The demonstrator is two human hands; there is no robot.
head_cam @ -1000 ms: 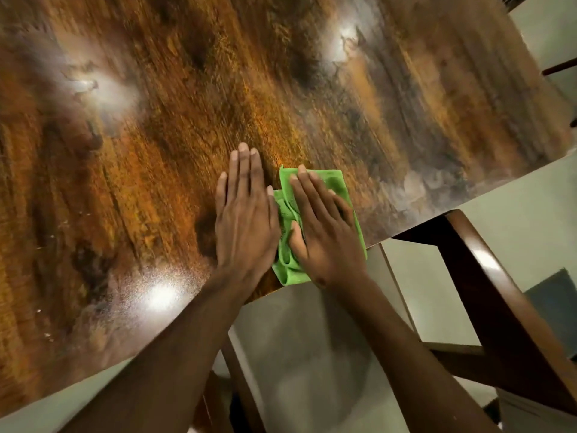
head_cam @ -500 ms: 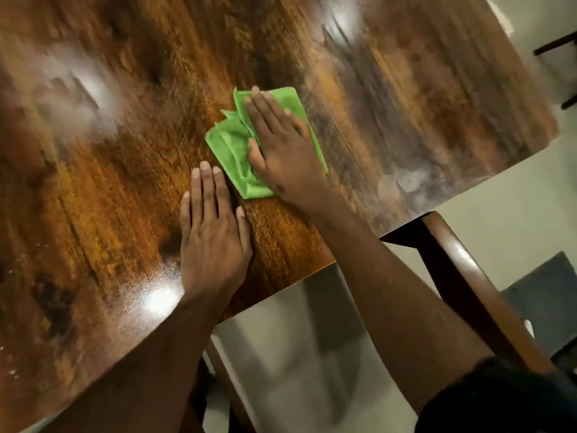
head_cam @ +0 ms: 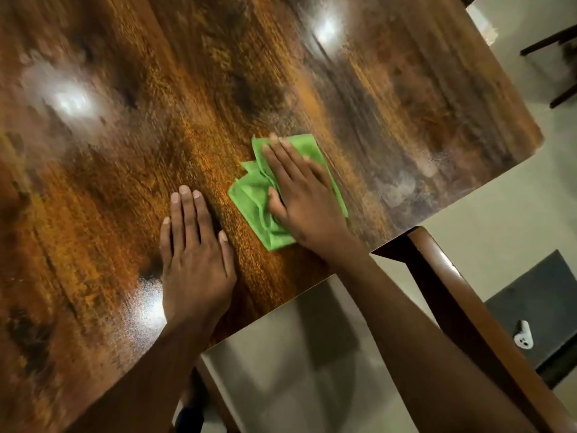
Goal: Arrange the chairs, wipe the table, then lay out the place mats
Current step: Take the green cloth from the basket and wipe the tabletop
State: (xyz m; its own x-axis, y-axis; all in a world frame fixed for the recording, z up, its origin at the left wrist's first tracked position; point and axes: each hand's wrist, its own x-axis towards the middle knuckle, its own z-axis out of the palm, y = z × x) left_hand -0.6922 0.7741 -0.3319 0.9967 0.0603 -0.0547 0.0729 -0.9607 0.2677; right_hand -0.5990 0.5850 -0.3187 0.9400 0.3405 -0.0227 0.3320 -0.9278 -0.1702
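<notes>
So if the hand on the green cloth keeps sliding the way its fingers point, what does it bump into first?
Nothing, it seems: ahead of the right hand and cloth lies only bare table, as far as the picture shows.

your left hand [head_cam: 195, 260] lies flat on the glossy wooden table [head_cam: 125, 151], fingers straight and close together, near the edge closest to you. just to its right, your right hand [head_cam: 299, 195] presses flat on a folded green cloth [head_cam: 254, 198], fingers spread across it, thumb on its crumpled left folds. the 2 hands are close but apart. bright light reflections show on the tabletop. beyond the table's edge a wooden chair back [head_cam: 468, 310] runs diagonally, with a small white object [head_cam: 523, 335] on a dark surface past it.
</notes>
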